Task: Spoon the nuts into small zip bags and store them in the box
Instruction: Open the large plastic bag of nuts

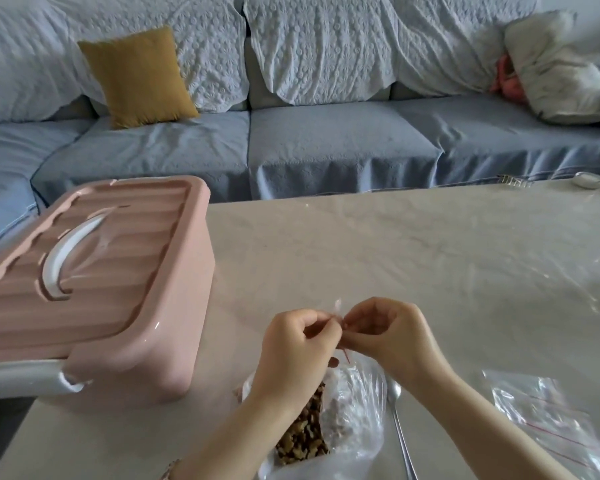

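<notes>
Pinching the small clear zip bag with a red seal line (338, 311) between them, the left hand (291, 344) and right hand (392, 337) meet over the beige bench (395, 254). Both sets of fingers (357, 320) curl on its top edge. The bag is seen edge-on and hangs toward the brown walnut pieces (305, 434). The lidded pink plastic box (118, 271) stands nearer the left hand, and a grey-blue sofa (326, 150) is behind.

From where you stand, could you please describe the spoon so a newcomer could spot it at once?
Start at the beige table in front of the sofa, then go to its near edge, where the bag of nuts lies. The spoon lies right of that bag: the only metal thing among clear plastic, slim and shiny.
</notes>
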Demonstrator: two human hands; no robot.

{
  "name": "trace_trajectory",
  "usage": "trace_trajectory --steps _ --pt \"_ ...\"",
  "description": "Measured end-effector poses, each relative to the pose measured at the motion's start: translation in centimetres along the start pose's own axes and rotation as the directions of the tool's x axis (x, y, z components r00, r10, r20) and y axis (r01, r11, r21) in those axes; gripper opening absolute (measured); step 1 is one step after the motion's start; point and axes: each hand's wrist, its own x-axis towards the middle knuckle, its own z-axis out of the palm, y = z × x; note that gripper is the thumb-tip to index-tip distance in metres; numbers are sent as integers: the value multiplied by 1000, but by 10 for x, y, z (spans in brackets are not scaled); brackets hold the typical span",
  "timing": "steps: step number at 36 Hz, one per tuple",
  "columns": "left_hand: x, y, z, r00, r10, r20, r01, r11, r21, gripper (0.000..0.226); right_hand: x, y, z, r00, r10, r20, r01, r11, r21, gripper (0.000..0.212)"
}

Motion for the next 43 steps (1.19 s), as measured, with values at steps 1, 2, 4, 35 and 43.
trace_trajectory --steps 1,2,4,35,43 --pt "-2 1 0 1000 6 22 -6 1000 -5 20 -2 -1 -1 1000 -6 13 6 1000 6 20" --pt "-3 2 -1 999 13 43 -13 1000 -5 20 -4 -1 -3 1000 -8 23 7 1000 11 19" --pt "-6 4 -1 996 29 85 -29 1000 3 19 -9 -3 -6 999 -1 46 -1 999 32 18" --pt "-57 29 1 983 166 78 -182 818 546 24 -56 -11 -29 998 21 -53 -22 1000 -21 24" --pt "-61 14 -24 915 395 85 -333 617 713 19 -63 -13 0 961 -254 -107 192 895 -402 31"
